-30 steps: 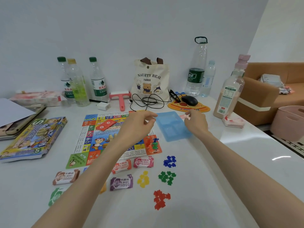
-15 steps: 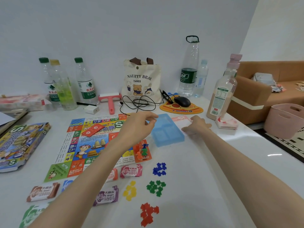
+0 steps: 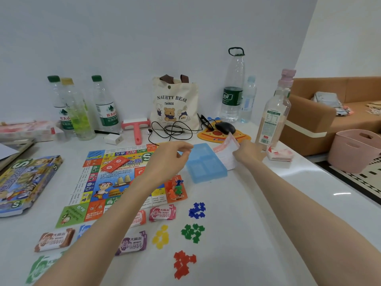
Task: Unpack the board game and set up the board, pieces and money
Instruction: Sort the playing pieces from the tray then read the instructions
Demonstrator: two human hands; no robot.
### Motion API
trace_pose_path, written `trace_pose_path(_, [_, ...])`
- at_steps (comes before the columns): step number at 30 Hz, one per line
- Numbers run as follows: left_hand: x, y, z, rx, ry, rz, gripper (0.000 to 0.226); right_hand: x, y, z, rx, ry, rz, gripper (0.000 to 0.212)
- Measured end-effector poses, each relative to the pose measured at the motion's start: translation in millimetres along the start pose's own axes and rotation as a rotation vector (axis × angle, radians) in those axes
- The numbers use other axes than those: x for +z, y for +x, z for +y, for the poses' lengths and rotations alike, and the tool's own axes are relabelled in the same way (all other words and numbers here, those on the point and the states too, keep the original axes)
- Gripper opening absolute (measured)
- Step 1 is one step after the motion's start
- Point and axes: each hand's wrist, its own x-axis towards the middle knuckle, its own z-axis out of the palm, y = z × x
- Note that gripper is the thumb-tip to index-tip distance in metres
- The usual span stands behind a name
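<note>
Head view of a white table (image 3: 257,213) with a game laid out on it. The left hand (image 3: 171,159), at frame centre, has its fingers curled at the far left corner of the blue tray (image 3: 206,164); whether they pinch the rim or merely lie beside it cannot be told. The right hand (image 3: 249,153), right of centre, grips a paper sheaf (image 3: 225,153), pink and white, raised on edge just beside the tray's right side. The tray lies flat, its compartments facing up, at the right edge of the game board (image 3: 123,176), which is spread open left of centre. On the board rest a red card deck (image 3: 115,164) and, at the near right corner, a cluster of pawns (image 3: 176,187). Below the board lie stacks of play money: brown (image 3: 54,239), purple (image 3: 132,243), pink (image 3: 162,212) and green (image 3: 41,267), with others partly hidden by the left forearm. To their right sit four separate token piles: blue (image 3: 196,210), green (image 3: 192,233), yellow (image 3: 160,236) and red (image 3: 183,264). The game box (image 3: 24,182) lies at the left edge of the frame. Along the wall stand bottles (image 3: 107,106), a tote bag (image 3: 175,104) and a computer mouse (image 3: 224,127) on its pad; a pink basket (image 3: 354,151) shows at the right edge.
</note>
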Motion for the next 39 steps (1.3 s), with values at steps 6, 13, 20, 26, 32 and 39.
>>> trace_pose_path(6, [-13.0,-6.8,-0.9,-0.058,-0.230,0.083,0.028,-26.9,-15.6,-9.9,-0.255,0.170,0.311,0.024])
trace_pose_path(13, [-27.6,-23.0,-6.7,-0.147,-0.393,0.113,0.035,-42.5,-69.7,-26.0,-0.461,0.587,0.202,0.018])
trace_pose_path(20, [-36.5,-53.1,-14.3,-0.265,-0.470,0.064,0.042,-33.3,-129.2,-35.6,-0.375,0.973,-0.227,0.012])
trace_pose_path(26, [-45.7,-80.6,-34.3,-0.336,-0.680,0.158,0.012,-10.2,-160.6,-46.2,-0.400,1.007,-0.374,0.033])
trace_pose_path(32, [-61.8,-96.7,-58.2,-0.443,-0.786,0.256,0.011,9.1,-179.7,-66.2,-0.666,0.842,-0.140,0.036])
trace_pose_path(39, [-77.5,-110.6,-73.2,-0.476,-0.872,0.311,0.012,27.7,-195.6,-86.6,-0.913,0.729,-0.062,0.046])
